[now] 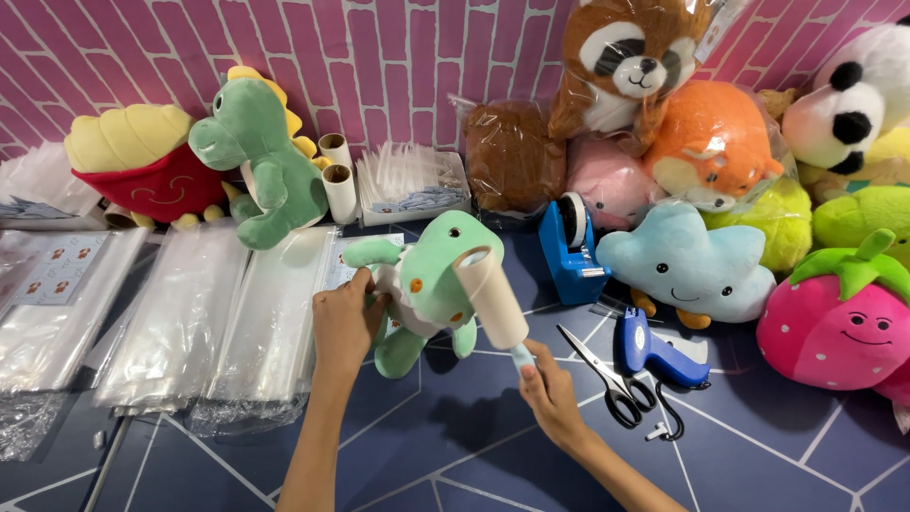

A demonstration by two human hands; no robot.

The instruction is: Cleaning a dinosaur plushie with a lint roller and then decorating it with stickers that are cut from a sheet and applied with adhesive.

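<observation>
The right hand [553, 392] grips a lint roller [495, 297] by its handle — roller head against the small green plush dinosaur [424, 284], which the left hand [343, 320] clasps from its other side. Right of the dinosaur lie scissors [607, 374]; beyond them, a blue tape dispenser [569, 242].

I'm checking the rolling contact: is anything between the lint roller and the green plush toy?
Nothing visible. The right hand holds the lint roller directly against the green plush toy, which the left hand grips from the other side.
</observation>
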